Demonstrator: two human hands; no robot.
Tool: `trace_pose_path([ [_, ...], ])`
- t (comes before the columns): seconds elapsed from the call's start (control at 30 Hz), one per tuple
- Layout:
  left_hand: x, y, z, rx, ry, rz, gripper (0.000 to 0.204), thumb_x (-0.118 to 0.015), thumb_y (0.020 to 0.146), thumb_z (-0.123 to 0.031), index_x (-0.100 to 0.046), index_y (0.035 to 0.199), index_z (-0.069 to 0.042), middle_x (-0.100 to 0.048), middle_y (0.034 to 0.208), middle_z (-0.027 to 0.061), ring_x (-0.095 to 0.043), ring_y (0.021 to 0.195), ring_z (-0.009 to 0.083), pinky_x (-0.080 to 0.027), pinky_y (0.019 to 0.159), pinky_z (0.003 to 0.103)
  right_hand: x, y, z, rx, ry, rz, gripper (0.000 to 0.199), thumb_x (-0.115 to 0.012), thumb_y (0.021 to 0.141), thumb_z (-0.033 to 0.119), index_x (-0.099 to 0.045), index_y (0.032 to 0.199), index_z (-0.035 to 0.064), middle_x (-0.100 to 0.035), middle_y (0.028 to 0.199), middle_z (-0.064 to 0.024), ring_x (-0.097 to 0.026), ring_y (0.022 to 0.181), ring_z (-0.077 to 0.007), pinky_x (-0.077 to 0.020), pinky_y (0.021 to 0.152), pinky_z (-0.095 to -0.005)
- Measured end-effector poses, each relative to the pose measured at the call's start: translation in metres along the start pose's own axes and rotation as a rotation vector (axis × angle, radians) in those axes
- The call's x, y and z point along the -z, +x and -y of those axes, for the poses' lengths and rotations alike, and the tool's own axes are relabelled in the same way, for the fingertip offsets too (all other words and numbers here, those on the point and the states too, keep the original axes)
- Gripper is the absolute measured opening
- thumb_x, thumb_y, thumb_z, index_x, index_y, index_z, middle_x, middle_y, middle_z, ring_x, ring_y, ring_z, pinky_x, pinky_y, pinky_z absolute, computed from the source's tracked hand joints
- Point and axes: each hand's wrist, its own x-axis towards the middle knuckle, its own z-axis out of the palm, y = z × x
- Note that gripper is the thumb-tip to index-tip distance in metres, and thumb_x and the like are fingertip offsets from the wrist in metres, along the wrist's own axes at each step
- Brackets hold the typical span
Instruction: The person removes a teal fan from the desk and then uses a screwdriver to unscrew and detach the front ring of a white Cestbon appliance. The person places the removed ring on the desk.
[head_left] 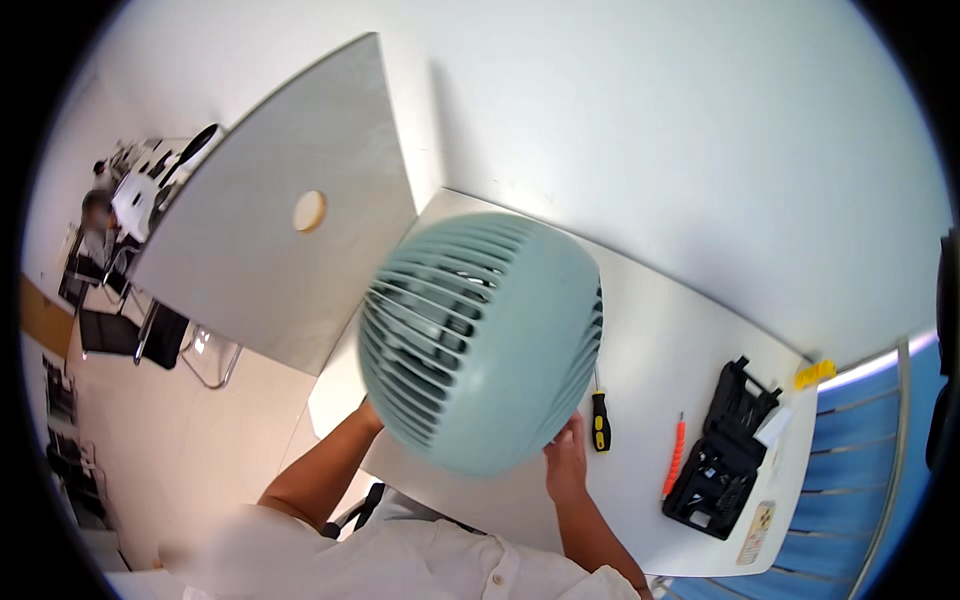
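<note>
A round pale green fan (485,340) with a slatted grille is lifted above the white table (680,330) and fills the middle of the view. My left hand (368,415) is mostly hidden behind the fan's lower left edge and grips it there. My right hand (567,462) presses against the fan's lower right side, fingers spread on the housing. The fan looks slightly blurred.
Right of the fan lie a black-and-yellow screwdriver (600,420) and an orange-handled screwdriver (675,457). An open black tool case (722,450) sits near the table's right end, with a yellow item (815,374) beyond it. A grey partition panel (280,210) with a round hole stands at left.
</note>
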Motion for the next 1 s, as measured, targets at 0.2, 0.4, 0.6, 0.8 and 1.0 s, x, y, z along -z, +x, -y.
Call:
trace_pose_path([
  [0.2, 0.028, -0.008, -0.06, 0.085, -0.23, -0.14, 0.04, -0.041, 0.099, -0.02, -0.045, 0.134, 0.0, -0.05, 0.133, 0.0106, -0.044, 0.124, 0.0205, -0.032, 0.106, 0.033, -0.068, 0.001, 0.047, -0.254, 0.5, -0.088, 0.054, -0.036, 0.099, 0.045, -0.029, 0.145, 0.017, -0.036, 0.145, 0.0011, -0.037, 0.131, -0.0199, -0.0339, 0.106, -0.0379],
  [0.4, 0.033, 0.077, -0.091, 0.237, -0.641, -0.142, 0.057, -0.038, 0.098, -0.049, -0.058, 0.12, -0.001, -0.062, 0.113, 0.0111, -0.058, 0.102, 0.0203, -0.044, 0.094, 0.032, -0.067, 0.001, 0.027, -0.379, 0.551, -0.089, 0.051, -0.041, 0.096, 0.045, -0.036, 0.14, 0.0197, -0.04, 0.141, 0.0022, -0.041, 0.128, -0.0214, -0.0378, 0.103, -0.042],
  [0.6, 0.025, 0.084, -0.061, 0.323, -1.056, 0.108, 0.063, -0.038, 0.095, -0.055, -0.061, 0.117, -0.001, -0.065, 0.108, 0.0126, -0.062, 0.097, 0.0224, -0.048, 0.091, 0.035, -0.095, -0.003, 0.049, -0.419, 0.734, -0.043, 0.052, -0.04, 0.094, 0.049, -0.041, 0.137, 0.0188, -0.049, 0.135, -0.0013, -0.047, 0.123, -0.0262, -0.043, 0.097, -0.046],
  [0.8, 0.005, 0.017, -0.088, 0.249, -0.706, -0.079, 0.066, -0.027, 0.098, -0.054, -0.045, 0.135, -0.002, -0.048, 0.136, 0.0129, -0.044, 0.126, 0.0226, -0.03, 0.108, 0.034, -0.079, -0.007, 0.068, -0.324, 0.67, -0.008, 0.053, -0.037, 0.095, 0.048, -0.044, 0.136, 0.0156, -0.047, 0.139, -0.0053, -0.046, 0.125, -0.0293, -0.0401, 0.102, -0.0468],
  [1.0, 0.008, 0.011, -0.091, 0.205, -0.687, -0.092, 0.068, -0.024, 0.098, -0.057, -0.048, 0.133, -0.003, -0.051, 0.134, 0.0121, -0.046, 0.123, 0.0217, -0.031, 0.107, 0.034, -0.083, -0.019, 0.049, -0.416, 0.742, 0.006, 0.052, -0.042, 0.094, 0.05, -0.047, 0.135, 0.018, -0.048, 0.137, -0.003, -0.045, 0.125, -0.0259, -0.0378, 0.105, -0.0443],
])
